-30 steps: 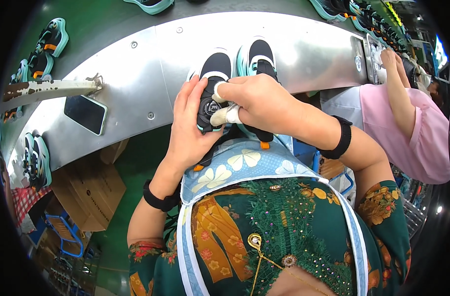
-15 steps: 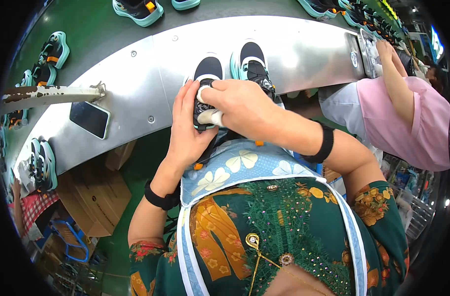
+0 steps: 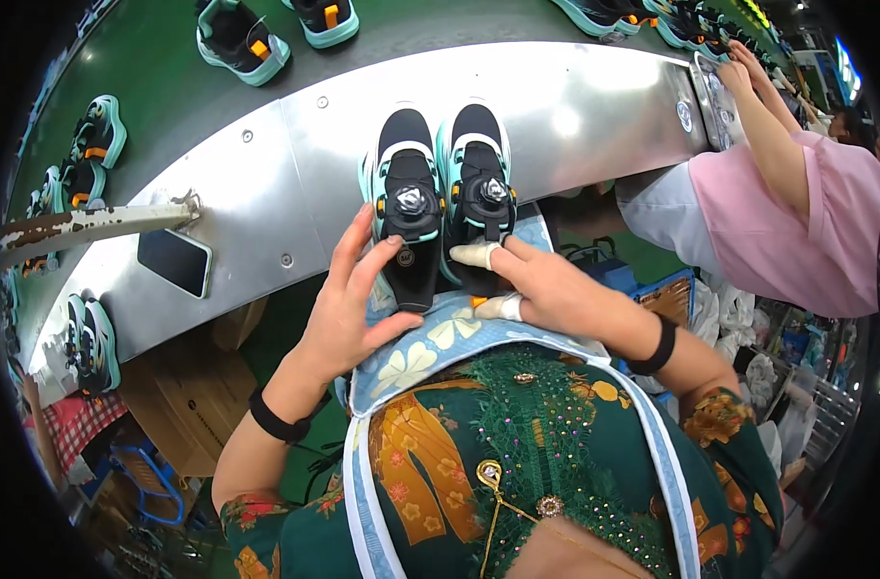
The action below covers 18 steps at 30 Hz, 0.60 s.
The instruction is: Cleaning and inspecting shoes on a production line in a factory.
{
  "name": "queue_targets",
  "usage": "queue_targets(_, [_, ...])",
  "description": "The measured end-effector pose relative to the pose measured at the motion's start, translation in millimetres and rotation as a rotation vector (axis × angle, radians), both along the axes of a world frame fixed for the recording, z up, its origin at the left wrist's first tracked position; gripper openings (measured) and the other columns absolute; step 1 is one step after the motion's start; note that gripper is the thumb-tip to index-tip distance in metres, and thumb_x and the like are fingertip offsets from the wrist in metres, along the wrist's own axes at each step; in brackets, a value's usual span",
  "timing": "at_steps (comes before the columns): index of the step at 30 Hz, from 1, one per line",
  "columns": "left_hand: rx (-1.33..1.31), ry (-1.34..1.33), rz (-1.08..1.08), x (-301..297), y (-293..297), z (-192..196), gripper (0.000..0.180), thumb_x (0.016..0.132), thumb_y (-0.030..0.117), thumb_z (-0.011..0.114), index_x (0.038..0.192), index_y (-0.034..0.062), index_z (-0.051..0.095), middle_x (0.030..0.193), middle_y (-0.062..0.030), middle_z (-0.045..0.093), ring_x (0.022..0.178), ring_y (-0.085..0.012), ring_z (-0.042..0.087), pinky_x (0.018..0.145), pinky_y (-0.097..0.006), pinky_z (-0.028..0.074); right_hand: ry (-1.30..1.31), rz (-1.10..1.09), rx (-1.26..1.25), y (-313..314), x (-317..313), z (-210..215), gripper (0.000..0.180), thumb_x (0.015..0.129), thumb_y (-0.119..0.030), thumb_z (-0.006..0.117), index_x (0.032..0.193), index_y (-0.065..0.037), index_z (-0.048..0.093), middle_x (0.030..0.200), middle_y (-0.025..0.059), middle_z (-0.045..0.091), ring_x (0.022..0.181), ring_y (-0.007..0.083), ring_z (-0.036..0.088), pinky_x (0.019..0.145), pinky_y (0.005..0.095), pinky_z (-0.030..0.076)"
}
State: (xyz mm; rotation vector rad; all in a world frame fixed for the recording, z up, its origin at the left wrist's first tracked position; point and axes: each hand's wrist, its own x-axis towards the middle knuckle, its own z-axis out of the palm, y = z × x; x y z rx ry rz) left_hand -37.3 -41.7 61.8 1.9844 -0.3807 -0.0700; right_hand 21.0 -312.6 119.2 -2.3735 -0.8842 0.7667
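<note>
Two black-and-mint sports shoes stand side by side, toes away from me, heels over the metal counter's near edge. Each has a round dial on its tongue. Around the heel end of the left shoe (image 3: 406,150) my left hand (image 3: 338,314) is spread, its index fingertip at the collar and its thumb by the heel. My right hand (image 3: 541,289) is closed on the rear of the right shoe (image 3: 478,159), its index finger across the collar and its thumb low beside the heel. White covers sheathe that thumb and index finger.
A phone (image 3: 174,261) lies on the metal counter (image 3: 266,183) under a chipped metal bar (image 3: 102,221). More shoes (image 3: 242,43) sit on the green surface beyond. A co-worker in pink (image 3: 787,212) works at the right. A cardboard box (image 3: 179,386) stands below the counter.
My right hand has left the left shoe's tongue and moved right and nearer, onto the right shoe's heel. My left hand has opened out. Both shoes now stand close together.
</note>
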Motion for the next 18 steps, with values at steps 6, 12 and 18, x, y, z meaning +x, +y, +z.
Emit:
queue_targets(6, [0.042,0.093,0.121,-4,8,16,0.036,0.082,0.017,0.071,0.114,0.0040,0.060,0.135,-0.0217,0.045,0.110,-0.0317,0.056,0.090,-0.036,0.048,0.159,-0.002,0.300,-9,38,24,0.025,0.081,-0.018,0.074,0.103,-0.007,0.072,0.086,0.0119,0.069,0.081,0.0242,0.067,0.071,0.0330,0.051])
queue_targets(12, [-0.516,0.867,0.290,26,-13,39,0.036,0.101,0.024,0.045,0.102,-0.0066,0.063,0.096,-0.0138,0.067,0.062,-0.0139,0.061,0.050,-0.022,0.044,-0.141,-0.010,0.295,40,83,12,0.036,0.083,-0.020,0.071,0.116,-0.008,0.065,0.086,0.0126,0.063,0.076,0.0298,0.062,0.068,0.0355,0.048])
queue_targets(18, [-0.958,1.087,0.362,33,-20,29,0.039,0.101,0.028,0.048,0.117,-0.0060,0.056,0.108,-0.0176,0.066,0.075,-0.0199,0.069,0.039,-0.020,0.038,-0.147,0.072,0.216,80,90,-8,0.040,0.081,-0.023,0.072,0.117,-0.012,0.062,0.084,0.0153,0.054,0.076,0.0328,0.058,0.067,0.0396,0.046])
